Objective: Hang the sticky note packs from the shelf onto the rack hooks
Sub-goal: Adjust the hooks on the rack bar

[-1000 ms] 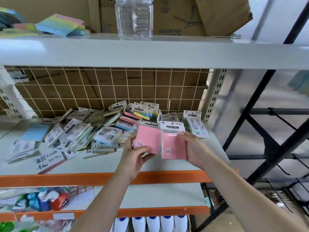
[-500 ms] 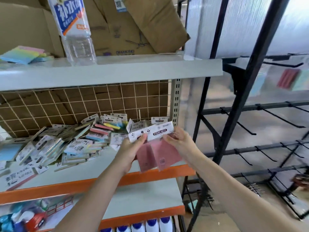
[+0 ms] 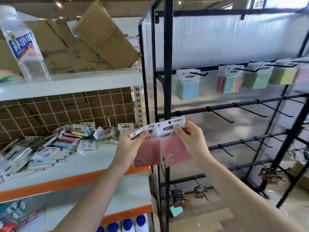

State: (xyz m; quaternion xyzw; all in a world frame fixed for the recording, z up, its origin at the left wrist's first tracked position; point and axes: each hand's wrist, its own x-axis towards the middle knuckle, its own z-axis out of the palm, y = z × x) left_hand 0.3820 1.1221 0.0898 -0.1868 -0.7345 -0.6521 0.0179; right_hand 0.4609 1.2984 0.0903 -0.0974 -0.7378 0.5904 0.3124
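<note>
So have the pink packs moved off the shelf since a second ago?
Yes. The pink packs, gripped by the left hand and right hand, have gone rightward from above the shelf to the rack's black post.

Two bare forearms enter from the frame's lower edge. Left hand [image 3: 132, 148] and right hand [image 3: 192, 141]: no sleeves, gloves or jewellery visible.

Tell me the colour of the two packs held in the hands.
Pink, with white header cards; the packs show best in the head view.
</note>
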